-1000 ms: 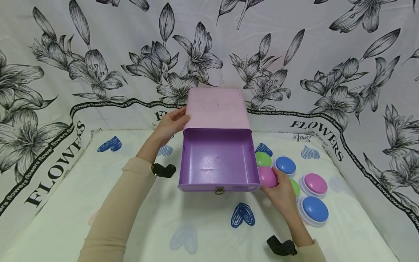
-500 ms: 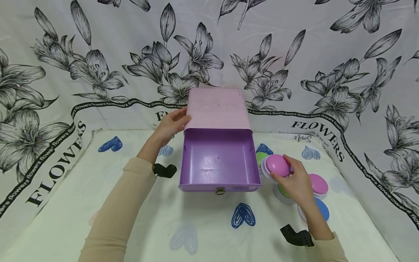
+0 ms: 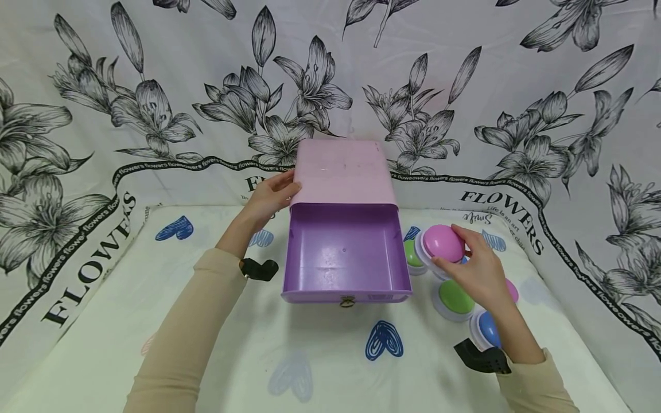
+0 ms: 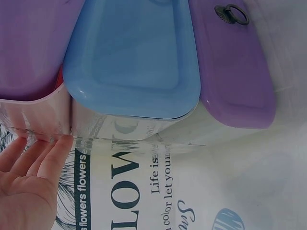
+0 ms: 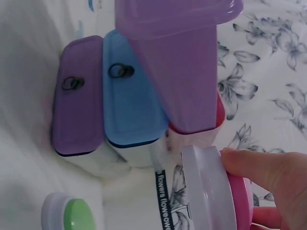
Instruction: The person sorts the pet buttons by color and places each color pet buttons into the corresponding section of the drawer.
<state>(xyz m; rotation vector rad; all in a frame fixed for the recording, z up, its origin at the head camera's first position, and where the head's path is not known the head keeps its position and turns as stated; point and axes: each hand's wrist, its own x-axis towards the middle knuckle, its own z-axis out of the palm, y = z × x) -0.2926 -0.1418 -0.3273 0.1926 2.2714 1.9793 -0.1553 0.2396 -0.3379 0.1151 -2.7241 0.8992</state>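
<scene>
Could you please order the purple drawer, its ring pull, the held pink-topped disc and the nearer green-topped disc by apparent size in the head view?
Purple drawer
Pink-topped disc and nearer green-topped disc: unsure, as the pink, in the right hand, may be closer to the camera.
Ring pull

home-like setting, room type unclear: flower-print cloth behind, heart-print cover below, plastic drawer unit.

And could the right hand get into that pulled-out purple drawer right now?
Probably yes: the pulled-out purple drawer is open on top, and nothing visible blocks the way from the right hand. That hand does hold a pink-topped round thing, though.
</scene>
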